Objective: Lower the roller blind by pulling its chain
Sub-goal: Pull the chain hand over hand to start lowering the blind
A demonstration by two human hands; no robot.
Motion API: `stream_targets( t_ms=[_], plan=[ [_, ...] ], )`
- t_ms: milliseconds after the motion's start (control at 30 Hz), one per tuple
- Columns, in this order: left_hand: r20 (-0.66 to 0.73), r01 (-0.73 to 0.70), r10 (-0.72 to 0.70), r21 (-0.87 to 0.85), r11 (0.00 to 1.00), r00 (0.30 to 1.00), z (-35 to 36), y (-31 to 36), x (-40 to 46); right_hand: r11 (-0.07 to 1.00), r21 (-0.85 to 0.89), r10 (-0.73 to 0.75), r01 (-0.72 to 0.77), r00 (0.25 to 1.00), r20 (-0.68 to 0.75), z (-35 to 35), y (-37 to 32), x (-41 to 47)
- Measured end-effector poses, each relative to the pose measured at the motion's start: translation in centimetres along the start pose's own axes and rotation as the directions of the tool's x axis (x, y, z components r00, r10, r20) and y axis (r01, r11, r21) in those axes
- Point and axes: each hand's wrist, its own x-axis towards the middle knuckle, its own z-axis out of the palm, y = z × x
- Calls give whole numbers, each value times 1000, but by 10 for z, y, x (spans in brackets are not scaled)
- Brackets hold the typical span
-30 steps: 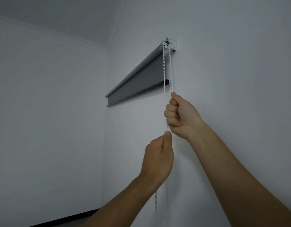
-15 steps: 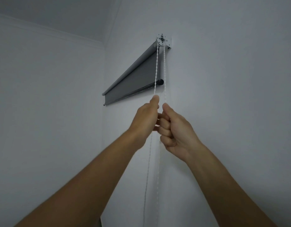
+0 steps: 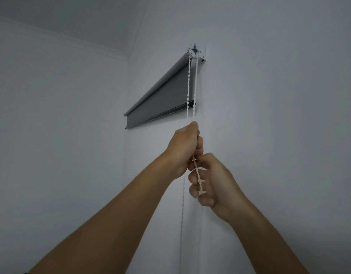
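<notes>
White wall (image 3: 269, 135) carries the grey roller blind (image 3: 164, 99).

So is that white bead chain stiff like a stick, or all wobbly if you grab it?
Probably wobbly. The chain looks like small beads on a cord and bends where the right hand curls round it. It is likely light, being so thin. Above the left hand it runs straight, seemingly pulled tight.

One head-worn wide-angle camera looks forward and upward from below along a wall (image 3: 269, 135) toward a room corner. The roller blind (image 3: 162, 97) sits far and high; both forearms enter from the near bottom edge.
</notes>
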Motion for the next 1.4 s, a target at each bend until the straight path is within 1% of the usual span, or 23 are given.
stream_targets(
  t_ms=[100, 167, 233, 300, 433, 533, 600, 667, 833, 933, 1033, 1100, 1200, 1300, 1400],
  plan=[
    [-67, -68, 76, 115, 991, 995, -1, -3, -7, 998, -18, -57, 55, 985, -165, -9, -9, 6],
    [-105, -85, 107, 198, 977, 989, -1, -8, -13, 993, 48, -93, 104, 975, -199, -14, -18, 14],
    [-108, -115, 145, 245, 963, 983, -1, -15, -17, 983, 154, -81, 104, 986, -149, -14, -31, 23],
    [-102, -164, 202, 299, 940, 974, -1, -22, -19, 970, 236, -37, 53, 997, -72, -12, -46, 32],
    [-78, -277, 348, 457, 845, 934, 0, -34, -27, 944, 327, 25, -49, 997, 78, -6, -71, 47],
    [-19, -299, 361, 523, 798, 932, 4, -52, -41, 875, 471, 55, -112, 990, 134, -9, -82, 57],
    [-13, -287, 345, 528, 800, 938, 6, -62, -46, 829, 535, 91, -165, 983, 162, -10, -84, 63],
    [-26, -270, 330, 516, 813, 944, 5, -66, -46, 840, 520, 92, -153, 986, 143, -7, -79, 67],
    [-37, -230, 284, 493, 839, 958, -5, -64, -43, 879, 477, -30, -8, 997, 72, 0, -62, 70],
    [-67, -170, 230, 484, 859, 971, -9, -64, -42, 886, 459, -77, 57, 997, 26, -1, -56, 66],
    [-114, -129, 197, 441, 888, 974, -12, -59, -39, 920, 375, -121, 111, 993, 4, 1, -50, 57],
    [-128, -142, 210, 404, 904, 969, -15, -52, -35, 937, 325, -138, 126, 990, 16, 5, -41, 48],
    [-117, -160, 213, 356, 921, 970, -15, -40, -24, 944, 305, -147, 129, 988, 39, 9, -25, 33],
    [-122, -107, 153, 319, 942, 981, -11, -25, -11, 958, 254, -140, 130, 990, 20, 12, -11, 19],
    [-118, -52, 86, 270, 961, 989, -6, -8, 2, 970, 222, -113, 102, 993, 36, 17, 6, 7]
  ],
)
